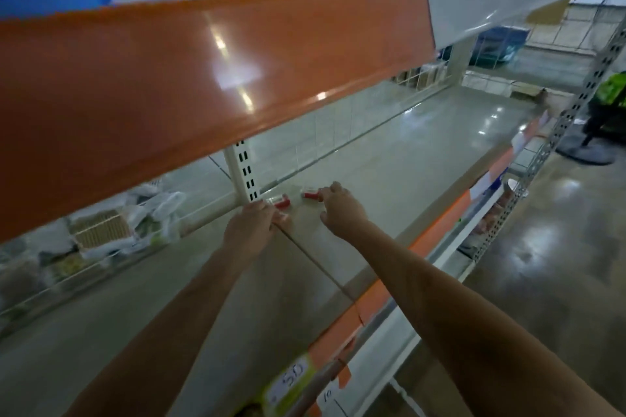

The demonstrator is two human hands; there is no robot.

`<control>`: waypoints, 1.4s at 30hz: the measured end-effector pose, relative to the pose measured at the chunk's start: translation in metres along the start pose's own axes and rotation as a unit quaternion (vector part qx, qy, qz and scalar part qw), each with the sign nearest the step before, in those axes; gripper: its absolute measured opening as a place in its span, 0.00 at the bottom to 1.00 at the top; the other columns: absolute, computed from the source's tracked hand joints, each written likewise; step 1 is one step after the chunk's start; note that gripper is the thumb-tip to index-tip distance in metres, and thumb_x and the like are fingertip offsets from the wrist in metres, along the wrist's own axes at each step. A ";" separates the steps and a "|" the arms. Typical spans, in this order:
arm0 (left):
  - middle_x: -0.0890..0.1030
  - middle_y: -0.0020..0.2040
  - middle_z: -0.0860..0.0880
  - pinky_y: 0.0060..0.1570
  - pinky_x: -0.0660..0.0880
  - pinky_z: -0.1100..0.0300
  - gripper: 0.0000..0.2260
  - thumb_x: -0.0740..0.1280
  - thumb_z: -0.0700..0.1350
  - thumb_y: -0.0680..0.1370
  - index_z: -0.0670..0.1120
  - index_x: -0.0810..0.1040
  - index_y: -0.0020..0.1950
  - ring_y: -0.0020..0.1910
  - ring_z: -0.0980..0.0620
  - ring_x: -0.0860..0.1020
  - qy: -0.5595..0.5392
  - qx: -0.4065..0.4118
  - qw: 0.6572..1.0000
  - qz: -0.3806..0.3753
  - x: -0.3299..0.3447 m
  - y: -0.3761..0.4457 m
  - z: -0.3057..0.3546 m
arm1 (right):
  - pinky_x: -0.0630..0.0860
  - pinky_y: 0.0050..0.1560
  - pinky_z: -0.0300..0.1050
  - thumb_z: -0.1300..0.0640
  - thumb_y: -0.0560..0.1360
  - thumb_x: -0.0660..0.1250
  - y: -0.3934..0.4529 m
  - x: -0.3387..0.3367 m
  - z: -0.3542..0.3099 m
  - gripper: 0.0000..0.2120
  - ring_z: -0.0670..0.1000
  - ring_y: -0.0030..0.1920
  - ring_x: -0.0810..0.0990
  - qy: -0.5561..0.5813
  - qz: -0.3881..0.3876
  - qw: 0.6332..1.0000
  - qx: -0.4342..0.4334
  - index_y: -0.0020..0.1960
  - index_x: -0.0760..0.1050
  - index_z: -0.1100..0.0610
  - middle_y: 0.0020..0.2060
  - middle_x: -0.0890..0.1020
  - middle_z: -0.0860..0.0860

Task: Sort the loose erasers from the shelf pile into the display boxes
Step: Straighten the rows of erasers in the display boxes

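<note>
at the far back of the shelf point(355, 159), 2 red-and-white erasers point(282, 202) are reached for. the left hand point(252, 225) is curled over 1; the right hand point(340, 208) pinches the other point(310, 195), likely for boxing. no display boxes are seen.

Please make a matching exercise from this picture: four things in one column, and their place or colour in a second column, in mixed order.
Things:
1. left hand
2. right hand
3. upper shelf edge
4. slotted upright

Descriptions:
A. white, at the back of the shelf
B. orange and glossy
C. at the red-and-white eraser farther right
D. at the eraser beside the upright

Pairs: 1-D, 2-C, 3-B, 4-A
</note>
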State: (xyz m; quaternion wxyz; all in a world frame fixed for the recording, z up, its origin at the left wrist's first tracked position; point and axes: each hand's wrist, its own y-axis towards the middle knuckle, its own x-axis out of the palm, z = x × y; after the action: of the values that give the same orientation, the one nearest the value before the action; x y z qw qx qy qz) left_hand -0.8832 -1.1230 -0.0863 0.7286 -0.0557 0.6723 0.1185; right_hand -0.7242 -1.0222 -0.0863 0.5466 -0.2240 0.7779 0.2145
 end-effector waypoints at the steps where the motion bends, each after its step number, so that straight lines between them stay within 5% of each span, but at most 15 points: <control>1: 0.73 0.62 0.48 0.55 0.72 0.52 0.13 0.62 0.45 0.78 0.47 0.73 0.62 0.61 0.48 0.72 -0.010 0.005 1.000 -0.005 0.001 0.004 -0.002 | 0.72 0.60 0.50 0.61 0.75 0.62 0.007 0.002 0.001 0.18 0.58 0.61 0.71 0.000 0.006 1.000 -0.002 0.65 0.67 0.61 0.62 0.68 0.58; 12: 0.76 0.51 0.45 0.51 0.72 0.51 0.17 0.62 0.56 0.78 0.43 0.78 0.54 0.52 0.46 0.74 -0.032 -0.019 0.999 0.025 0.014 0.025 -0.006 | 0.71 0.58 0.49 0.51 0.78 0.60 0.060 0.016 0.020 0.20 0.57 0.62 0.68 -0.001 -0.033 0.998 -0.062 0.64 0.68 0.63 0.61 0.69 0.59; 18: 0.79 0.53 0.49 0.53 0.70 0.52 0.10 0.66 0.50 0.74 0.48 0.78 0.52 0.54 0.46 0.75 -0.004 -0.054 0.996 0.073 0.006 0.009 0.018 | 0.72 0.57 0.48 0.52 0.75 0.66 0.044 0.002 0.038 0.16 0.55 0.56 0.73 0.120 -0.042 0.984 -0.123 0.59 0.74 0.60 0.55 0.74 0.57; 22: 0.80 0.55 0.46 0.50 0.70 0.53 0.14 0.72 0.45 0.69 0.46 0.78 0.54 0.53 0.43 0.75 -0.069 -0.105 0.979 0.159 0.002 -0.018 0.042 | 0.72 0.52 0.38 0.55 0.74 0.68 0.016 -0.013 0.051 0.14 0.48 0.51 0.75 0.183 -0.052 0.961 -0.199 0.59 0.75 0.56 0.53 0.75 0.51; 28: 0.79 0.48 0.52 0.43 0.65 0.67 0.13 0.74 0.42 0.69 0.47 0.79 0.53 0.46 0.57 0.72 -0.139 -0.157 0.952 0.223 -0.002 -0.060 0.088 | 0.71 0.48 0.31 0.56 0.74 0.68 -0.020 -0.030 0.068 0.15 0.40 0.49 0.72 0.240 -0.063 0.934 -0.256 0.59 0.74 0.52 0.51 0.70 0.41; 33: 0.78 0.38 0.60 0.35 0.67 0.74 0.02 0.66 0.49 0.76 0.57 0.77 0.45 0.39 0.64 0.75 -0.270 -0.252 0.901 0.226 -0.015 -0.099 0.115 | 0.70 0.44 0.25 0.58 0.73 0.68 -0.039 -0.040 0.062 0.15 0.38 0.48 0.72 0.269 -0.075 0.908 -0.312 0.59 0.73 0.51 0.51 0.71 0.40; 39: 0.80 0.30 0.54 0.32 0.68 0.65 0.11 0.66 0.56 0.75 0.52 0.78 0.36 0.30 0.57 0.74 -0.423 -0.351 0.798 0.247 -0.033 -0.160 0.117 | 0.70 0.45 0.24 0.59 0.72 0.69 -0.071 -0.047 0.022 0.16 0.37 0.48 0.73 0.318 -0.119 0.860 -0.381 0.59 0.74 0.52 0.50 0.72 0.40; 42: 0.79 0.30 0.52 0.33 0.70 0.68 0.13 0.64 0.56 0.74 0.50 0.80 0.36 0.30 0.58 0.74 -0.480 -0.377 0.744 0.272 -0.044 -0.201 0.116 | 0.70 0.46 0.26 0.57 0.73 0.69 -0.094 -0.047 -0.004 0.15 0.36 0.49 0.73 0.335 -0.145 0.839 -0.403 0.58 0.74 0.49 0.50 0.71 0.38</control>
State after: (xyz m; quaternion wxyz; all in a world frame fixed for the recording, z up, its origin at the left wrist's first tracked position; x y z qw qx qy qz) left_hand -0.7241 -1.2934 -0.0479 0.8118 -0.0760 0.1208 0.5663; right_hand -0.6581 -1.0953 -0.0486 0.1390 -0.5932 0.7167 0.3395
